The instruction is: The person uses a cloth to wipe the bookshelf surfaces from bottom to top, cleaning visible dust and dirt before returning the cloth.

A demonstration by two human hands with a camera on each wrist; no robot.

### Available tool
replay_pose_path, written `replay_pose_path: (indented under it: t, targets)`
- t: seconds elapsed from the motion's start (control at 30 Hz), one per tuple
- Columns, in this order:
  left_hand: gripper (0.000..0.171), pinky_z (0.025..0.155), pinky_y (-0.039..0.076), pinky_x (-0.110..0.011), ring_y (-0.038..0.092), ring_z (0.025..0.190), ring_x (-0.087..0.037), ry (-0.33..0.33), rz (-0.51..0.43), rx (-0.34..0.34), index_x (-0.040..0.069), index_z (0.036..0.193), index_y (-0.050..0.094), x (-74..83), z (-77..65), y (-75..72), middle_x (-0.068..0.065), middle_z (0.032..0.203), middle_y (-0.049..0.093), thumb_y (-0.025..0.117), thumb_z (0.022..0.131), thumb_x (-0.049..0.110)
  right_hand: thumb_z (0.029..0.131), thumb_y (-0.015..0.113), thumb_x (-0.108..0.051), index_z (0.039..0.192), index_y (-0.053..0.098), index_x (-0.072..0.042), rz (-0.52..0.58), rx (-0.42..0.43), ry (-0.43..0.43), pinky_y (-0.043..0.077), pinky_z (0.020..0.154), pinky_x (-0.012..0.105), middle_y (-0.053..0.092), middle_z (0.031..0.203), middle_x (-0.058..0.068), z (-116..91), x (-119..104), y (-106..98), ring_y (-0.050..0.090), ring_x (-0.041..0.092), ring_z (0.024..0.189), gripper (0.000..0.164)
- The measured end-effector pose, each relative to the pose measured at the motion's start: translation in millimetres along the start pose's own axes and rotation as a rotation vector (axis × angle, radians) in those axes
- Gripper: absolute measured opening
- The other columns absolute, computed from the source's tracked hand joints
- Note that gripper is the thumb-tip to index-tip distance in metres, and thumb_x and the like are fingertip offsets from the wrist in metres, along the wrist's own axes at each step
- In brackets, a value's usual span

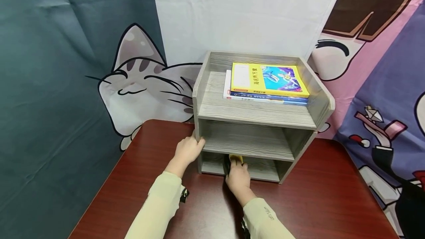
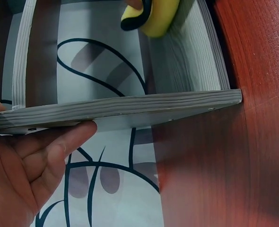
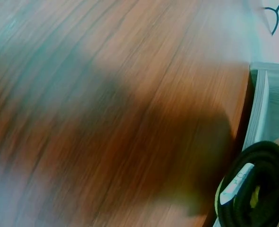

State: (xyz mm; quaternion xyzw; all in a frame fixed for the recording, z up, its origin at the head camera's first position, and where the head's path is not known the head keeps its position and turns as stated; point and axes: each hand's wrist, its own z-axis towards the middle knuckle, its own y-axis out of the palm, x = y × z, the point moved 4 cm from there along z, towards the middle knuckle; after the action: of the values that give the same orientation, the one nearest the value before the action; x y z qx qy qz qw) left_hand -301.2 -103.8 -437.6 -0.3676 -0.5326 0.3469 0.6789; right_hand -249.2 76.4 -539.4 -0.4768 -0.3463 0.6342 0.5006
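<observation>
A small grey wood-grain shelf unit (image 1: 259,111) stands on the table. My left hand (image 1: 188,149) grips the front edge of its left side panel (image 2: 168,103), with the fingers along the outer face. My right hand (image 1: 238,176) reaches into the bottom compartment and holds a rolled-up yellow and black thing (image 1: 236,157). In the right wrist view its end shows as a black coil (image 3: 274,163) with a white label (image 3: 237,183). The left wrist view shows its yellow side (image 2: 162,16) close to the bottom board. My right hand hides part of it.
On the top shelf lies a yellow book (image 1: 245,78) over blue and white books (image 1: 269,98). The reddish-brown table (image 1: 318,194) extends around the unit. Behind hang cloths with cartoon animals, including a cat (image 1: 132,95).
</observation>
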Motion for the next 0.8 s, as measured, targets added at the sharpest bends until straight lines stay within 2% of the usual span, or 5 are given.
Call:
replay_pose_path:
  t: [0.13, 0.27, 0.43, 0.6, 0.8]
  targets:
    - [0.034, 0.049, 0.042, -0.040, 0.053, 0.054, -0.024, -0.004, 0.001, 0.006, 0.005, 0.088, 0.054, 1.3, -0.4, -0.2, -0.008, 0.060, 0.054, 0.038, 0.094, 0.034, 0.063, 0.079, -0.019, 0.119, 0.057, -0.008, 0.017, -0.056, 0.007, 0.048, 0.063, 0.048, 0.059, 0.111, 0.014, 2.0, -3.5, -0.2, 0.050, 0.041, 0.092, 0.061]
    - [0.038, 0.052, 0.043, -0.040, 0.055, 0.057, -0.024, 0.009, -0.018, -0.007, 0.002, 0.103, 0.055, 4.2, -0.6, 2.5, -0.010, 0.066, 0.058, 0.037, 0.094, 0.034, 0.068, 0.077, -0.029, 0.132, 0.051, -0.016, -0.071, -0.203, 0.024, 0.044, 0.073, 0.051, 0.054, 0.126, 0.009, 0.5, -2.9, -6.4, 0.046, 0.040, 0.103, 0.069]
    - [0.040, 0.051, 0.043, -0.039, 0.055, 0.056, -0.023, 0.008, -0.011, -0.016, 0.002, 0.107, 0.055, 3.9, -0.9, 4.4, -0.009, 0.065, 0.058, 0.037, 0.095, 0.035, 0.070, 0.076, -0.036, 0.140, 0.043, -0.020, -0.131, -0.356, 0.033, 0.045, 0.066, 0.049, 0.046, 0.136, 0.008, -1.3, -0.9, -10.5, 0.054, 0.038, 0.094, 0.078]
    - [0.040, 0.049, 0.041, -0.037, 0.053, 0.054, -0.022, 0.001, -0.010, -0.011, 0.002, 0.107, 0.055, 0.2, -0.9, 2.7, -0.008, 0.063, 0.056, 0.037, 0.094, 0.035, 0.068, 0.075, -0.030, 0.139, 0.041, -0.009, -0.061, -0.339, -0.016, 0.047, 0.056, 0.045, 0.047, 0.130, 0.016, -0.6, -6.0, -3.5, 0.060, 0.035, 0.071, 0.081]
    - [0.042, 0.053, 0.044, -0.039, 0.056, 0.058, -0.023, 0.004, -0.006, -0.006, 0.001, 0.111, 0.054, -0.8, 0.9, 1.9, -0.011, 0.070, 0.060, 0.037, 0.094, 0.036, 0.070, 0.075, -0.028, 0.139, 0.037, -0.005, 0.015, -0.293, -0.038, 0.046, 0.054, 0.043, 0.042, 0.126, 0.019, -1.8, -17.6, 10.1, 0.058, 0.034, 0.068, 0.083]
